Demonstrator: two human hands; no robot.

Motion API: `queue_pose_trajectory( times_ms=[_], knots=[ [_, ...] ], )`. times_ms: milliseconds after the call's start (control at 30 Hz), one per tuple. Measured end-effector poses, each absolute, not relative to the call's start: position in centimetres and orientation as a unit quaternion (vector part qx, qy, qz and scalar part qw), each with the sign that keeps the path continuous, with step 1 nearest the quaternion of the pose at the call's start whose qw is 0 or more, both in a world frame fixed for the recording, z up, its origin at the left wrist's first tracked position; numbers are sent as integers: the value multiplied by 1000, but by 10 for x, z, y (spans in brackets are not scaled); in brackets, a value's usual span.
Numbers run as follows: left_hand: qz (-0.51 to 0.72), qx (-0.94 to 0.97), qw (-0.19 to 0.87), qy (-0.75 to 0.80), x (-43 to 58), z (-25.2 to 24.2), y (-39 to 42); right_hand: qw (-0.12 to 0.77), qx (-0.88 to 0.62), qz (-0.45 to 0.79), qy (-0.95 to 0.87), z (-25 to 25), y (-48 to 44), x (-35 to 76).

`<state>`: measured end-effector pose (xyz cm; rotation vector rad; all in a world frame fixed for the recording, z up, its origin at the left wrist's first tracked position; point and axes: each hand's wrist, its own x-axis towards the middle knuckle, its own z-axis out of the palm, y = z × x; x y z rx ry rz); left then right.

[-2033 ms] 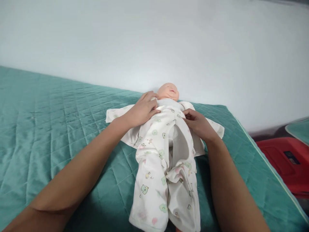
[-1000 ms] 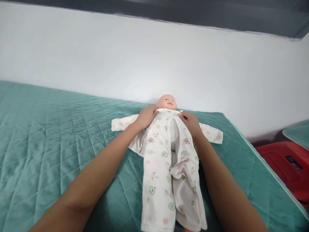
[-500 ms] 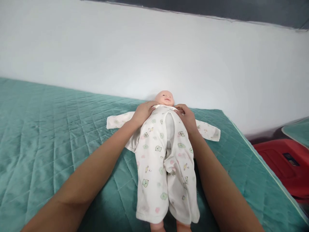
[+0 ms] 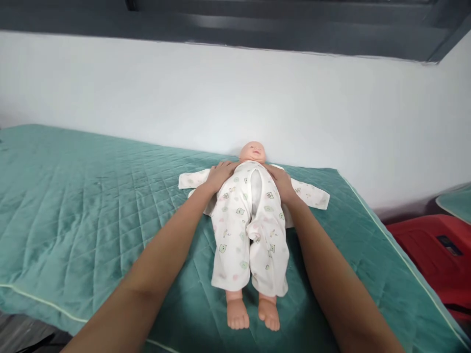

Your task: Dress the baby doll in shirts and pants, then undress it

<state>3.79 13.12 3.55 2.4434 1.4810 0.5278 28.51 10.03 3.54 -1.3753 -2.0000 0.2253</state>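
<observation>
A baby doll (image 4: 253, 152) lies on its back, head toward the wall and bare feet toward me. It wears white split-crotch trousers (image 4: 231, 245) printed with small green and pink animals, reaching up near its chin. White printed sleeves spread out at both sides, the right one (image 4: 312, 195) lying flat. My left hand (image 4: 222, 175) is closed at the upper left edge of the trousers, fingers curved over the cloth. At the opposite upper edge, my right hand (image 4: 280, 180) is closed on the trousers too; its fingertips are partly hidden.
A green quilted cover (image 4: 110, 211) lies under the doll, its pale-edged border showing at right and lower left. Behind is a white wall (image 4: 147, 88) with a dark ledge (image 4: 235, 29) above. A red plastic object (image 4: 427, 250) stands beyond the right edge.
The view has tilted and pulled back, so the doll's feet and the cover's near edge now show. Both hands remain at the top of the trousers.
</observation>
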Motion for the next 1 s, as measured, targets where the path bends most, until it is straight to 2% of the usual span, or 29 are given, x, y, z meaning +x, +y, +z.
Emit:
queue_pose_trajectory(
  times_ms=[400,667,1000],
  knots=[
    [229,797,15,558,32,7,103,406,-435,109,-796,29,86,292],
    [312,774,-43,549,30,-1,98,437,-455,130,-765,21,92,301],
    [243,753,-38,610,32,11,68,453,-501,126,-727,11,57,299]
  ],
)
